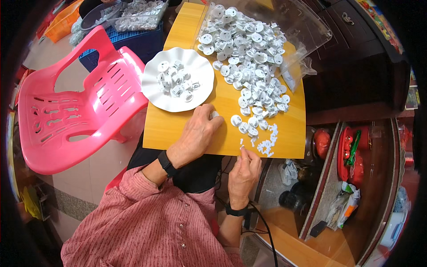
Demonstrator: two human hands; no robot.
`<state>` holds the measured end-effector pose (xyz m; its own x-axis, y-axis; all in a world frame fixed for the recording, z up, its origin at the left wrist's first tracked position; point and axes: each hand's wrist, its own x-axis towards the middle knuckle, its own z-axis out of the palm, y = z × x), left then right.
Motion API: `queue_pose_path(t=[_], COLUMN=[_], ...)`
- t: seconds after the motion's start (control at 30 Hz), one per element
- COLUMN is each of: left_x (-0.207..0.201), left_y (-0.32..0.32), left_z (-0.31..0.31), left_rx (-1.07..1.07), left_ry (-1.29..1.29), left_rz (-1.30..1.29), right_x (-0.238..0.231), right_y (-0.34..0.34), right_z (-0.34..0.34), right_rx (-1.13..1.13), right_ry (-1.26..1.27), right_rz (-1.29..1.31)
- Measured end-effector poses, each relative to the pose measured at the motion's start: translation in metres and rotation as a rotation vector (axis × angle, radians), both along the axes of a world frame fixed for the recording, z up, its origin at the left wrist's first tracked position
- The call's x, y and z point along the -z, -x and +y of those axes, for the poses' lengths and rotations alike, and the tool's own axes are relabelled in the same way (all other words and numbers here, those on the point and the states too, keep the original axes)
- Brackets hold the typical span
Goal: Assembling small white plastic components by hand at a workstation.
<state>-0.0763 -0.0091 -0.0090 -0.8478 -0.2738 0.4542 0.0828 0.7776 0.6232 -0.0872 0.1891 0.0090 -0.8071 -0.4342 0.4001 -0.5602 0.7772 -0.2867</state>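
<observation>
My left hand (pixel 195 133) is closed on a white round plastic piece (pixel 215 115) near the plate; only part of the piece shows past the fingers. At the table's front edge, my right hand (pixel 244 171) pinches a small white plastic piece (pixel 242 147) between thumb and fingertips. Several similar small white pieces (pixel 268 143) lie loose just beyond it. A large heap of white round plastic pieces (pixel 253 62) with raised tabs spreads from a clear plastic bin (pixel 313 29) onto the table. More of these round pieces rest on a white wavy-rimmed plate (pixel 153 100) to the left.
The yellow wooden table (pixel 167 138) ends just in front of me. A pink plastic chair (pixel 106 95) stands at its left. Behind the chair, a clear container of white parts (pixel 138 15) sits on a blue crate (pixel 133 42). A dark cabinet (pixel 356 53) and open shelves (pixel 327 178) are at right.
</observation>
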Motion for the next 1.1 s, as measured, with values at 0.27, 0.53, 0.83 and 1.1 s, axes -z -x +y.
queue_pose_path(t=[0.27,0.53,0.83,1.1], left_x=[-0.009,-0.009,-0.003,0.003], left_y=[-0.013,-0.027,-0.037,-0.042], left_z=[-0.006,-0.008,-0.005,-0.002], left_rx=[0.161,0.461,0.575,0.635], left_ry=[-0.422,-1.222,-1.503,-1.498], left_rz=[0.053,-0.047,-0.097,-0.112], right_x=[0.0,0.008,-0.023,-0.029], right_y=[-0.004,-0.005,-0.023,-0.028], right_z=[-0.004,-0.002,-0.031,-0.051], right_rx=[-0.013,0.001,0.036,-0.035], right_ry=[-0.025,0.004,0.514,0.655], right_rz=[0.0,0.1,-0.22,-0.3])
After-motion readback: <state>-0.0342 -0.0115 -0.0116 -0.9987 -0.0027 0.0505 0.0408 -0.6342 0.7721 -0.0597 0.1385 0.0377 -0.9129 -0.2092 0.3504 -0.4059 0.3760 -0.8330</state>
